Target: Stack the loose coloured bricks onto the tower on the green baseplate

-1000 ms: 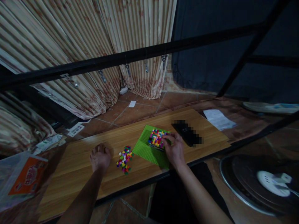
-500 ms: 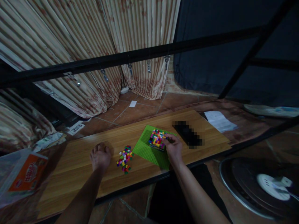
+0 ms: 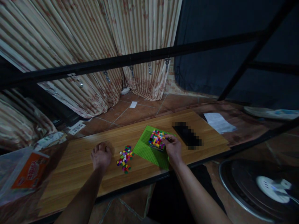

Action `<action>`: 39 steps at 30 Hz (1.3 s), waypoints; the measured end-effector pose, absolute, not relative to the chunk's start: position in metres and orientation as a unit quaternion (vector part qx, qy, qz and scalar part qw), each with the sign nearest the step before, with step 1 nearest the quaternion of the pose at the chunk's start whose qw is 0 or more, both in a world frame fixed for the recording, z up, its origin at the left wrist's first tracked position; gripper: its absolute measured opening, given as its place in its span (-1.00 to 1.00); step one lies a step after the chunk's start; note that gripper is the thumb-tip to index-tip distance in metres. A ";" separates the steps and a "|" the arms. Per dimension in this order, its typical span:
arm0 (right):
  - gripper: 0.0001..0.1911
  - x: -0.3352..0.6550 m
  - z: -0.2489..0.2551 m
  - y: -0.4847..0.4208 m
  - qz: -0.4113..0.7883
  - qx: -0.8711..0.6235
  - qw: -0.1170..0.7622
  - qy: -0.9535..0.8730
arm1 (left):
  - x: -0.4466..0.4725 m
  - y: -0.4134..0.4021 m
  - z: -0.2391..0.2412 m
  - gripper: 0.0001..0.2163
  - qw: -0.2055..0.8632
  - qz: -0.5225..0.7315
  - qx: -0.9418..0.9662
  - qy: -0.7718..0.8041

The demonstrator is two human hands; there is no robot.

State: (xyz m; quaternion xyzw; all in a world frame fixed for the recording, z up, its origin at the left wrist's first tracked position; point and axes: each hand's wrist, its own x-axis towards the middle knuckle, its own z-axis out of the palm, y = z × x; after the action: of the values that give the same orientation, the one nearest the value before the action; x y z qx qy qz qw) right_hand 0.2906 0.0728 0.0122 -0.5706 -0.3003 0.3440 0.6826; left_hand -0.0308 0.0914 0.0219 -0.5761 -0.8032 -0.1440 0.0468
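A block of small multicoloured building bricks (image 3: 156, 139) stands on a green studded baseplate (image 3: 143, 146). My right hand (image 3: 173, 147) is at its right side, thumb and forefinger closed on the upper right edge. Whether a loose brick is between those fingertips is hidden. My left hand (image 3: 101, 155) lies palm down on the wooden table (image 3: 77, 168), fingers loosely bent and a little apart, holding nothing visible. Between that hand and the baseplate is a loose pile of small coloured bricks (image 3: 126, 156).
A dark pixelated object (image 3: 188, 135) lies right of the baseplate. At far left stands a clear plastic box with an orange label (image 3: 29, 171). A black bar (image 3: 140, 57) crosses beyond the table. A round dark stool (image 3: 243, 183) carries a white power strip (image 3: 272, 189).
The camera view has shifted very slightly. Both hands, the brick block and the loose pile stay practically where they were.
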 end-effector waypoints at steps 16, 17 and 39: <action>-0.71 0.296 0.020 0.062 0.415 -0.500 0.708 -0.277 | -0.029 0.091 0.026 -0.58 0.038 -0.126 -0.571 -0.810; -0.71 0.295 0.020 0.063 0.410 -0.501 0.709 -0.278 | -0.029 0.091 0.026 -0.59 0.038 -0.127 -0.570 -0.811; -0.71 0.297 0.022 0.061 0.311 -0.585 0.675 -0.324 | -0.030 0.092 0.022 -0.62 0.039 -0.135 -0.571 -0.809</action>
State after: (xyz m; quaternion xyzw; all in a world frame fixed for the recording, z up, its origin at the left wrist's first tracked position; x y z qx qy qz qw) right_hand 0.2965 0.0606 0.0219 -0.5847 -0.3244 0.3110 0.6754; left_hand -0.0304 0.0917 0.0222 -0.5711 -0.8088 -0.1349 0.0389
